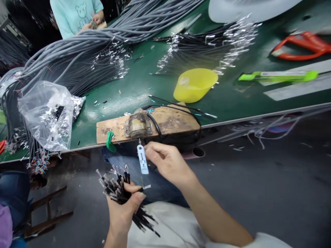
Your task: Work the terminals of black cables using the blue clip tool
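Observation:
My left hand is closed round a bundle of short black wires with silvery, stripped-looking ends; thumb and forefinger pinch one wire apart from the rest. Above it, my right hand has its thumb and fingertips pinched at the edge of a light-blue plastic clip, which looks like a clothes peg. The clip's upper end is close to a metal tip under a worn, brownish cylindrical block. That block sits on a wooden board at the table's edge, with a black cable looping beside it.
A green hook-shaped piece is on the board's front edge. The green table bears a yellow cup, a clear bag, a lime-green pen-like tool, red-handled scissors and grey cables. Another person works across the table.

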`<action>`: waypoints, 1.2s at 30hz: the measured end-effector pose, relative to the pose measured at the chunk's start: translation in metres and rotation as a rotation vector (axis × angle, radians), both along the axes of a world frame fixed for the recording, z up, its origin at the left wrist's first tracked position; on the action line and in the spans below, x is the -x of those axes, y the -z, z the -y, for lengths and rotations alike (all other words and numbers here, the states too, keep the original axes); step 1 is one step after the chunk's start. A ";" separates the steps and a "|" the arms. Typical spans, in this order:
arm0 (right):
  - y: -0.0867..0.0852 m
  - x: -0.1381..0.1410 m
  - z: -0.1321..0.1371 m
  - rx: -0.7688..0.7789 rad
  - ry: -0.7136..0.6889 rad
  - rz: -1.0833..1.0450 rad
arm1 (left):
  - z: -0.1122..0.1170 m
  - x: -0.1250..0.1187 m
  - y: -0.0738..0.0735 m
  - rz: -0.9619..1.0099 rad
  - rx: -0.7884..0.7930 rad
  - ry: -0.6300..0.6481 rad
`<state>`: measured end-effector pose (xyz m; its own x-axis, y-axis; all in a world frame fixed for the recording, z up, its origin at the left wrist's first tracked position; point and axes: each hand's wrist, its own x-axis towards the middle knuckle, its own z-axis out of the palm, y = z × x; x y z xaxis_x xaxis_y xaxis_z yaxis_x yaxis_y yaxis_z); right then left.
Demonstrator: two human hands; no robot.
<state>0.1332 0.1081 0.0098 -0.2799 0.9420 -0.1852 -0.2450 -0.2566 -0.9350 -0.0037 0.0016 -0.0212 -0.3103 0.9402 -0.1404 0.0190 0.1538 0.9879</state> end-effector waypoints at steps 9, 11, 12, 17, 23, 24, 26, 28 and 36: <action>0.011 0.019 0.006 0.282 -0.111 -0.520 | -0.011 -0.025 -0.015 0.272 0.128 -0.141; 0.021 0.018 0.009 0.289 -0.125 -0.564 | -0.011 -0.025 -0.016 0.313 0.133 -0.142; 0.026 0.017 0.010 0.298 -0.128 -0.577 | -0.011 -0.026 -0.017 0.326 0.133 -0.148; 0.051 0.002 0.021 0.246 0.017 -0.471 | -0.004 -0.027 -0.020 0.332 0.131 -0.188; 0.043 -0.014 0.043 -0.224 0.168 -0.051 | 0.005 -0.026 -0.016 0.303 0.198 -0.234; 0.038 -0.014 0.046 -0.326 0.205 0.006 | 0.006 -0.025 -0.015 0.316 0.221 -0.241; 0.029 -0.011 0.052 -0.523 0.261 0.141 | 0.006 -0.026 -0.011 0.311 0.245 -0.246; 0.021 -0.007 0.055 -0.682 0.248 0.291 | 0.008 -0.028 -0.008 0.260 0.225 -0.228; 0.022 0.003 0.056 -0.752 0.084 0.327 | 0.016 -0.025 0.002 0.332 0.279 -0.206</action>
